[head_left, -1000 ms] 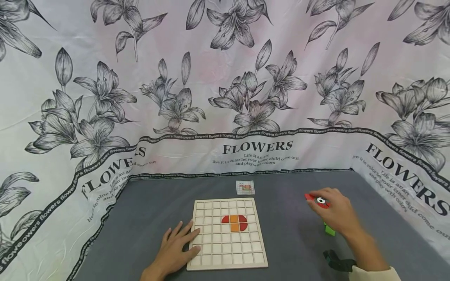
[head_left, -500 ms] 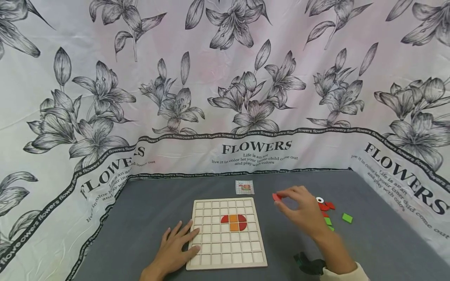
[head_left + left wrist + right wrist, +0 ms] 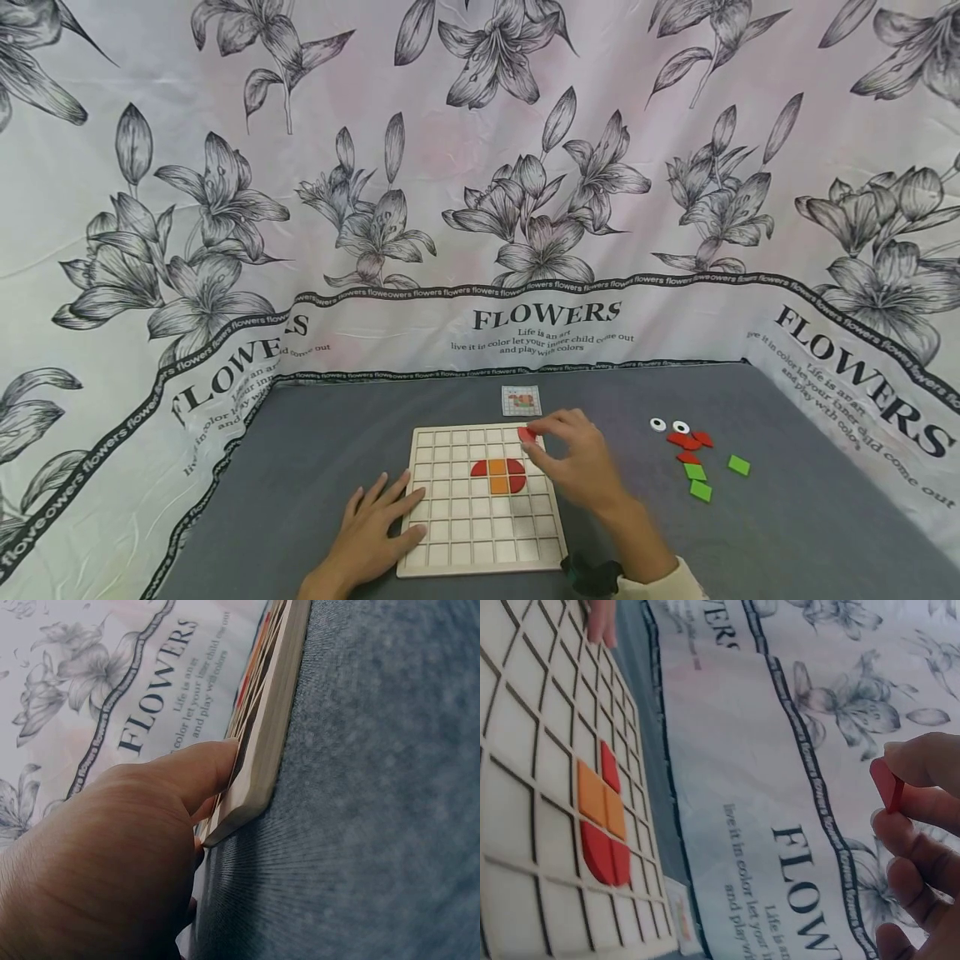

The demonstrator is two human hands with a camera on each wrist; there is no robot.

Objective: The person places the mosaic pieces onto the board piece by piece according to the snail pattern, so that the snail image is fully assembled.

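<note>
The right hand pinches a red piece over the board's far right, seemingly placing it; aligning likely comes next; the left hand, spread, touches the left edge.

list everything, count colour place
tabletop: one, grey, underneath
board: one, pale, centre
set pieces: three red, two orange, on board
card: one, whitish, beyond board
discs: two, white, dark-centred, right of board
loose pieces: at least three red, three green, right of board
backdrop: one, floral white, behind
held piece: one, red, by board's far right corner
sleeve: one, cream, bottom edge
wrist device: one, dark, beside sleeve
left hand: one, bare, board's left edge
right hand: one, bare, pinching held piece
</note>
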